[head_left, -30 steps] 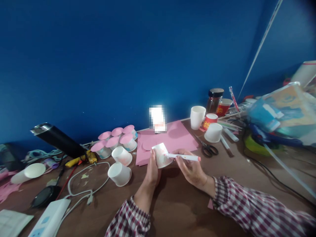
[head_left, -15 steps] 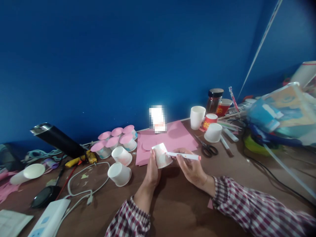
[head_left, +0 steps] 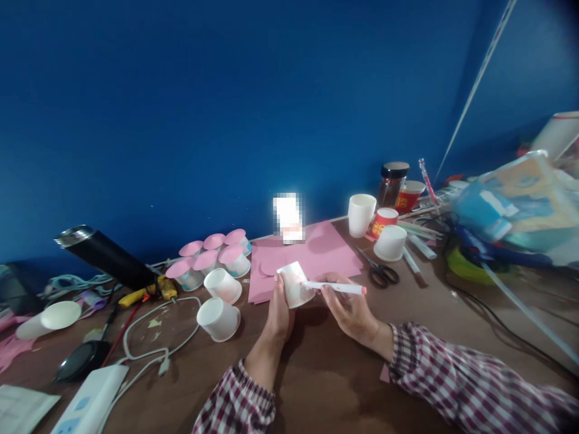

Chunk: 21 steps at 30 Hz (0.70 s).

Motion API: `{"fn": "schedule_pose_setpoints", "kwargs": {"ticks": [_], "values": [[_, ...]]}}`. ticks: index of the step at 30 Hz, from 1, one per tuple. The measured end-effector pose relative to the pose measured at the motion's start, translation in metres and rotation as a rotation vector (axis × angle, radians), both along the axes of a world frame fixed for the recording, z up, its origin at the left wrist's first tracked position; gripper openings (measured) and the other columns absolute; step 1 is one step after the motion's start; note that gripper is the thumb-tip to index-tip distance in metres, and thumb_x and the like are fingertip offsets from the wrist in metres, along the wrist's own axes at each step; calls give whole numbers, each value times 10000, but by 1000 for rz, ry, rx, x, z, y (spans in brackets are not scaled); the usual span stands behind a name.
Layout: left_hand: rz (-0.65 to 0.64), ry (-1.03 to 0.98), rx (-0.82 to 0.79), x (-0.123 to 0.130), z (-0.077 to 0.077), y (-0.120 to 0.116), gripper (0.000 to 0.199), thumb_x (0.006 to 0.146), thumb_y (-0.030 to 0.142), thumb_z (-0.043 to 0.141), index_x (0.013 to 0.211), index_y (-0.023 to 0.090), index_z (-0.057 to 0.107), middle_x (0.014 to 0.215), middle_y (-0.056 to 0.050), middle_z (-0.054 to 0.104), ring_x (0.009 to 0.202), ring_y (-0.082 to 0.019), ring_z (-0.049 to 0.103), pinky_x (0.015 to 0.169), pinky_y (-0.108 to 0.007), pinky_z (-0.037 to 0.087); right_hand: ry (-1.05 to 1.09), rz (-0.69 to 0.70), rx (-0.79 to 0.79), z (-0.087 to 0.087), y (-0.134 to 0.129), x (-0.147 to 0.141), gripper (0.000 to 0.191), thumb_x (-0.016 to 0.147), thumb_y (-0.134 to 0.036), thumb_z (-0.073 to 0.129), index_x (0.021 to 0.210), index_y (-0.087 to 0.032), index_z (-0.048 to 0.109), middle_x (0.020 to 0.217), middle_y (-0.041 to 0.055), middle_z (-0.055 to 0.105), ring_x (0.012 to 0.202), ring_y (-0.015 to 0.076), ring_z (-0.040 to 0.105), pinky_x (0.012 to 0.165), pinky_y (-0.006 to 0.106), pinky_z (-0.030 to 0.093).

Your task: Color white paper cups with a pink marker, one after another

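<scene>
My left hand [head_left: 277, 312] is wrapped round the side of a white paper cup [head_left: 296, 290] that has faint coloured marks. A white marker with a pinkish-orange end [head_left: 340, 287] lies between the fingers of my right hand [head_left: 348, 310], and its tip meets the cup's right side. Behind the cup are pink paper sheets [head_left: 323, 250]. Two plain white cups [head_left: 219, 319] stand left of my hands. Farther back is a group of several cups with pink paper tops [head_left: 207, 260].
Black scissors [head_left: 383, 274], a white cup [head_left: 390, 243], a red cup [head_left: 384, 223] and a lidded jar [head_left: 392, 185] are at the right. A black flask [head_left: 106, 256], cables and a power strip [head_left: 93, 401] occupy the left. Bags pile up at far right.
The marker and my right hand have shifted slightly down and left along the cup. My left hand and the cup are nearly unchanged.
</scene>
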<state>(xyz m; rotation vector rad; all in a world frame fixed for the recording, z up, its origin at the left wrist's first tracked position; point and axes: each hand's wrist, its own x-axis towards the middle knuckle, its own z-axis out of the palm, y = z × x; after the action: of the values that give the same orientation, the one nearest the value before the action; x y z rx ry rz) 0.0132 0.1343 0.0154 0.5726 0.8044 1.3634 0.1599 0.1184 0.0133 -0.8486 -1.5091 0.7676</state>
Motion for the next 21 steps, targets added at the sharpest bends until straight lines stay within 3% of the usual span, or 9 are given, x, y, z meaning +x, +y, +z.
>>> {"fn": "schedule_pose_setpoints", "kwargs": {"ticks": [6,11,15,21], "values": [[8,5,14,0,1,0,688,715,695,718,1060,102,681,1116,-141,725,1154,-326,633,1032,-432,479,6,8,40,6,-2,1,191,997,-288,524,1021,-196,690,865,59,727,740,181,684,675,278,560],[70,26,-97,0,2,1,564,771,651,686,1015,142,695,896,-75,732,906,-257,684,935,-403,535,-122,-17,140,10,-6,3,137,962,-217,554,995,-185,683,900,74,728,800,192,692,772,305,559],[111,20,-95,2,6,0,513,775,636,691,945,152,694,818,-48,712,769,-213,663,863,-369,558,-144,-13,152,8,-6,4,145,966,-202,546,1016,-193,682,906,72,729,803,191,695,780,304,554],[109,29,-41,3,7,-1,645,627,677,787,935,123,665,902,-71,711,902,-237,668,937,-377,524,-150,-15,165,8,-4,3,166,975,-207,532,1038,-194,685,939,83,733,835,197,697,799,308,555]]}}
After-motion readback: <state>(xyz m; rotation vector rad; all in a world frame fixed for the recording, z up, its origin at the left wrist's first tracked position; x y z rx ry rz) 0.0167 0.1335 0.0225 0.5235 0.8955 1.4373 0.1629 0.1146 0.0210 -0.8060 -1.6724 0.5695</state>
